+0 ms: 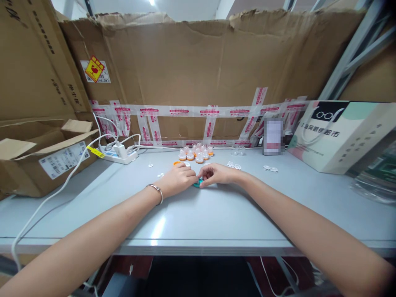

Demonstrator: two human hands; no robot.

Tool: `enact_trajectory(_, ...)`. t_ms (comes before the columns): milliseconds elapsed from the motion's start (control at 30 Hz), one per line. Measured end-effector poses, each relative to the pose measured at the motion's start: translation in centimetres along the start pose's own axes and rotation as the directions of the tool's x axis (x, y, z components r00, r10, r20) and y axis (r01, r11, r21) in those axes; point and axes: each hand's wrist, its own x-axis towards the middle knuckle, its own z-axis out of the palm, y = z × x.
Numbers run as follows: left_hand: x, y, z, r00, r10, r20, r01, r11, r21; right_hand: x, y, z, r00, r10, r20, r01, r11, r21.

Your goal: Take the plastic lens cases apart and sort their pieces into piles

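My left hand [179, 179] and my right hand [218, 173] meet over the middle of the grey table. Between their fingertips is a small teal part [197, 184], low against the tabletop and mostly hidden by the fingers. The right thumb and index finger curl in a pinch at its right side, while the left fingers are pressed together at its left. Just behind the left hand, an orange piece [176, 163] and a white ring-like piece [187, 164] show in part. Farther back stands a cluster of small clear-domed pieces [199, 158] with orange bases.
White flat parts [234, 165] lie right of the hands, with more white parts [270, 168] beyond. Clear pieces [238, 151] sit at the back. A power strip [119, 155] and open carton [46, 159] stand left; a paper bag [331, 140] and clear bottle [377, 177] right.
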Motion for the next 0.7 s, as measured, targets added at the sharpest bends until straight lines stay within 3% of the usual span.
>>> enact_trajectory(300,-0.15,-0.18,-0.16,0.978,0.193,-0.074,-0.181,0.972,0.152,0.02,-0.03,-0.03,1.0,-0.006,-0.002,0.006,1.0,-0.013)
enact_trajectory(500,-0.01,-0.23,-0.18,0.976,0.214,-0.047,-0.202,0.961,0.187,0.01,-0.1,0.06,1.0,0.008,-0.001,-0.008,1.0,0.0)
enact_trajectory(700,0.18,-0.43,-0.2,0.984,0.174,-0.036,-0.17,0.981,0.095,-0.13,-0.49,0.12,1.0,0.002,-0.007,-0.002,1.0,-0.015)
